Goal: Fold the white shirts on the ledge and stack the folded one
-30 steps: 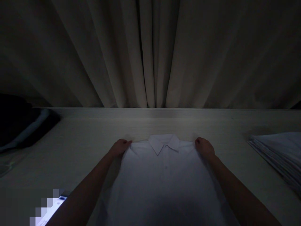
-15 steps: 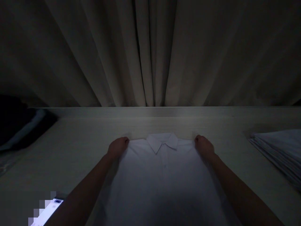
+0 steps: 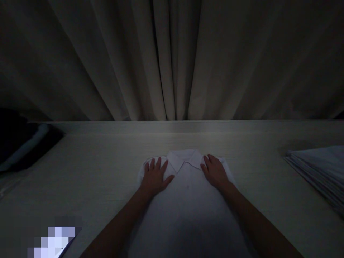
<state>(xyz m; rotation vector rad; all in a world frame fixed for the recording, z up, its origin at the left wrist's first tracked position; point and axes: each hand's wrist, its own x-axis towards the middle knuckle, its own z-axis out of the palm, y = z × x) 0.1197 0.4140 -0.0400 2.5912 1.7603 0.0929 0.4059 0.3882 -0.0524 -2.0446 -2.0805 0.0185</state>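
A white collared shirt [image 3: 185, 204] lies front side up, its collar [image 3: 197, 159] pointing away from me and its button placket running down the middle. My left hand [image 3: 156, 177] rests flat on the shoulder left of the collar, fingers spread. On the opposite shoulder lies my right hand [image 3: 215, 170], palm down with fingers stretched out, close to the collar's right point. Neither hand grips the cloth. The lower part of the shirt runs out of view at the bottom, in shadow.
A stack of folded light garments [image 3: 319, 172] sits at the right. Dark folded cloth [image 3: 27, 143] lies at the far left. A bright, pixelated device-like object [image 3: 57, 242] is at the lower left. Curtains [image 3: 172, 61] hang behind the pale surface [image 3: 102, 154]. The scene is dim.
Both hands have let go of the shirt's shoulder edges and moved inward, now lying flat on the shoulders. The sides of the shirt sit closer in.
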